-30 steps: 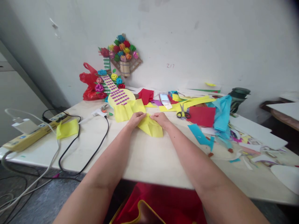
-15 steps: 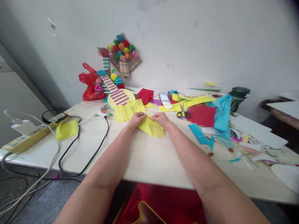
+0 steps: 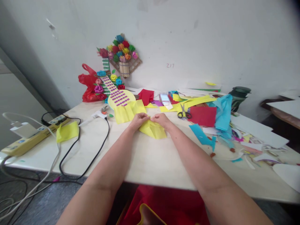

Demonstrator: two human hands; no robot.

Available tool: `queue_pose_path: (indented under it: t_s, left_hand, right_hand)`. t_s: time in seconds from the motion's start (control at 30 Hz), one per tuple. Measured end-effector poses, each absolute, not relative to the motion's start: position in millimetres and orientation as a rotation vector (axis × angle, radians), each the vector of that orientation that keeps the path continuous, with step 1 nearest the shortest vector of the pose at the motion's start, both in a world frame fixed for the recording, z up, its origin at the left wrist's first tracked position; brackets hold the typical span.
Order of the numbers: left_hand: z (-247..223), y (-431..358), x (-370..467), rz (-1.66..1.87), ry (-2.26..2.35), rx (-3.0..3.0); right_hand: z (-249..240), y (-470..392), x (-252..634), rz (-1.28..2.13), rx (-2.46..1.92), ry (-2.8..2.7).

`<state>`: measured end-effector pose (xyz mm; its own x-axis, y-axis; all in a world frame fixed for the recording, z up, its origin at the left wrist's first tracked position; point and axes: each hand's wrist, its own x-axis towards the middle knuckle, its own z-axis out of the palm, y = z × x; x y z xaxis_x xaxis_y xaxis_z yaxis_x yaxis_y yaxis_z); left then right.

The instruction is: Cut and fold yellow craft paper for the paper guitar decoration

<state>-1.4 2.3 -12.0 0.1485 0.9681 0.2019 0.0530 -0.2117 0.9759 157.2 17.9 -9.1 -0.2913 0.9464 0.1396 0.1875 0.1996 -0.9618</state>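
Closer together than in the earlier frame, the left hand (image 3: 137, 121) and right hand (image 3: 162, 120) each have fingertips pinched shut on the yellow sheet (image 3: 154, 130), so less of it seems to span between them. Its loose corner reaches slightly farther right above the table (image 3: 159, 162). Left of it lies another yellow piece (image 3: 123, 113); scissors (image 3: 184, 115) rest farther right, the glue gun (image 3: 100, 114) farther left.

Left forearm (image 3: 110, 165) and right forearm (image 3: 194, 156) slant inward across the near edge of the bench (image 3: 161, 165). Over its middle, left hand (image 3: 138, 121) and right hand (image 3: 163, 121) nearly meet, fingers (image 3: 155, 117) curled and pinched closed.
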Motion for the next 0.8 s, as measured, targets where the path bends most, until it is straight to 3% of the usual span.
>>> queue_pose_path:
  t_s: [0.8]
  left_hand:
    - [-16, 13, -3, 1.406, 1.188, 1.513]
  right_hand:
    - [-3, 17, 165, 1.199, -1.090, -1.597]
